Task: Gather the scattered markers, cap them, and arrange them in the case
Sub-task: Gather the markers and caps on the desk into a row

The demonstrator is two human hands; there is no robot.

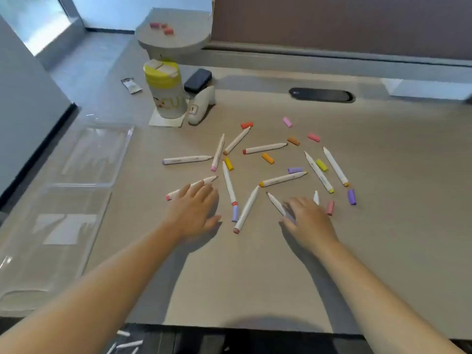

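Note:
Several white markers [265,148] lie uncapped and scattered across the middle of the desk, with loose coloured caps [267,158] among them. The clear plastic case [76,180] lies open at the left of the desk. My left hand [195,210] is flat with straight fingers, its fingertips over a pink-ended marker [176,193]. My right hand [310,218] hovers low with loosely curled fingers over a marker [275,203] and near a pink cap [330,207]; whether it grips anything is unclear.
A yellow-lidded cup [166,90] on a coaster, a white device with a black top [200,98] and a small wrapper [131,85] sit at the back left. A cable slot [321,95] lies at the back. Three red caps [162,28] rest on a round shelf.

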